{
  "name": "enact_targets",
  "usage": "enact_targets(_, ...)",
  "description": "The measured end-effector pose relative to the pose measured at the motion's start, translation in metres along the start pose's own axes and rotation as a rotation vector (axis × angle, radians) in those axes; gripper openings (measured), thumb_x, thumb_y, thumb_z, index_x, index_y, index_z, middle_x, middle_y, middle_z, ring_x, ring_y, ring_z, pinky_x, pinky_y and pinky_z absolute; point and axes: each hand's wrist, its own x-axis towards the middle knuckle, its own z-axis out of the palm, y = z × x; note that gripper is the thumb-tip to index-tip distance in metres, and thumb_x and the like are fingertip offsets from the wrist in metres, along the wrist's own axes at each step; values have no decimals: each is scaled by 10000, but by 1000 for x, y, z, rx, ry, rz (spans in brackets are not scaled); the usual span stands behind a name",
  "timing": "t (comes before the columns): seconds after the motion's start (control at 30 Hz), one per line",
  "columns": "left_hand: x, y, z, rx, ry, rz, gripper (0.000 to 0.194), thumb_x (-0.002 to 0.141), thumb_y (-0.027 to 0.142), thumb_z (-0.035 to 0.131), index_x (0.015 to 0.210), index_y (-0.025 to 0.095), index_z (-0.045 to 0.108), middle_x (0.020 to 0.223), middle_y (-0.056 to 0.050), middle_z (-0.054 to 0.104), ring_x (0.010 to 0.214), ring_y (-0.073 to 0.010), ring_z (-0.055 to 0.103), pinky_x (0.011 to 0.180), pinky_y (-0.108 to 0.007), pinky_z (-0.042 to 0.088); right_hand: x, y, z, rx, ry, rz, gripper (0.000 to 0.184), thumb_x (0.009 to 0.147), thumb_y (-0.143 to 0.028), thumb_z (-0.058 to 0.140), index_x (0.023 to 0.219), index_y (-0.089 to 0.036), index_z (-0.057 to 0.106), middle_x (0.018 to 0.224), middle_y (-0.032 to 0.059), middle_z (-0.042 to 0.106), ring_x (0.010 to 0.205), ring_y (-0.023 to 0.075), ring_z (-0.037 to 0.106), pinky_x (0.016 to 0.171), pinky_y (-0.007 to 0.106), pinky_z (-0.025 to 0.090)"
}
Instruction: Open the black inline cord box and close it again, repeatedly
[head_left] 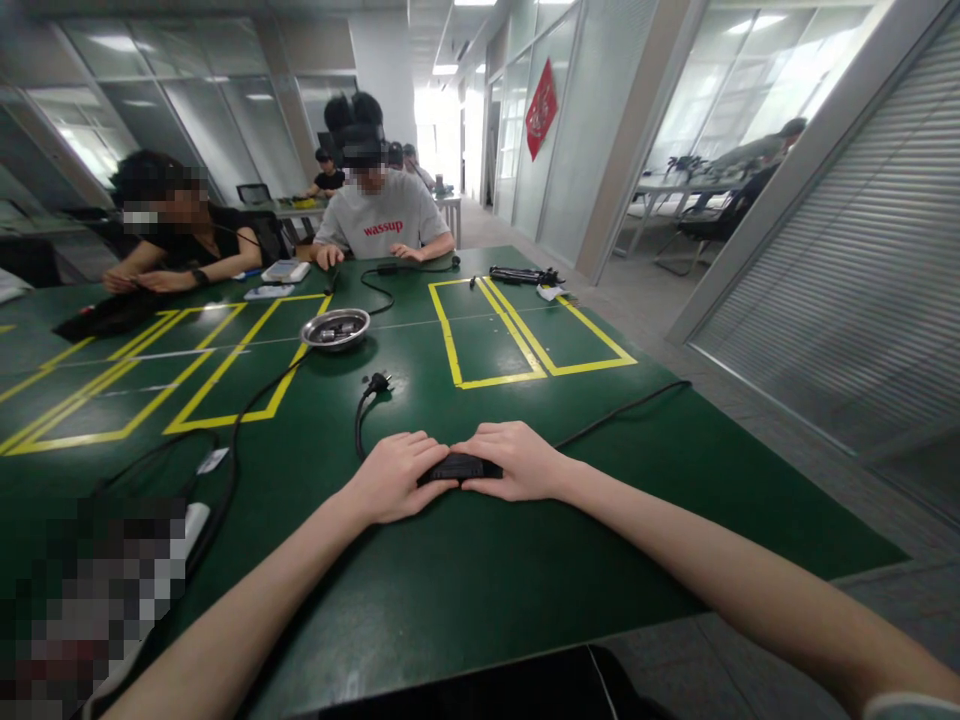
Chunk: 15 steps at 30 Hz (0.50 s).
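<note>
Both of my hands grip a black power adapter (459, 467) low over the green table (420, 590). My left hand (405, 474) is closed round its left end, and my right hand (514, 462) round its right end, fingertips nearly meeting in the middle. A thick black cord runs from behind my left hand to a plug (379, 383) lying on the table. From behind my right hand a thinner cable (622, 410) stretches toward the table's right edge. The palm sides of both hands are hidden.
A steel bowl (335, 329) with small metal parts stands ahead, left of centre. Yellow tape (502, 380) marks rectangles on the table. A folded black tripod (525, 274) lies at the far edge. Two people sit across the table, one handling another adapter (388, 269).
</note>
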Motion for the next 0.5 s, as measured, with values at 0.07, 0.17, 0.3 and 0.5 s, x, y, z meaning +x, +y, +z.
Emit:
enact_targets(0.07,0,1,0,3,0,-4,336,1048,446,501,1067,162,680,930,-91,735,848,-225,667,783,-342,524,0,0,0,-11,-9,6,325,989,-423,640,1179,-165,691,956,93,766,837,214,683,726,316,512)
enact_targets(0.17,1,2,-1,24,33,1,382,1049,476,490,1101,148,680,930,-98,735,836,-232,670,770,-349,523,0,-2,-2,-58,-20,38,300,993,-426,632,1111,-160,707,893,90,754,792,210,679,705,310,501)
enact_targets(0.3,1,1,0,37,53,17,422,1064,488,451,1119,140,682,949,-110,741,848,-240,676,774,-357,530,1,-2,-3,-78,-4,32,305,981,-428,649,1102,-156,712,880,94,754,789,216,690,710,312,509)
enact_targets(0.5,0,4,0,-25,42,-42,425,1037,523,482,1139,156,670,1006,-117,737,882,-250,677,781,-351,525,1,2,-3,-89,69,-83,297,1030,-367,564,1196,-157,692,1027,110,782,915,222,711,806,333,570)
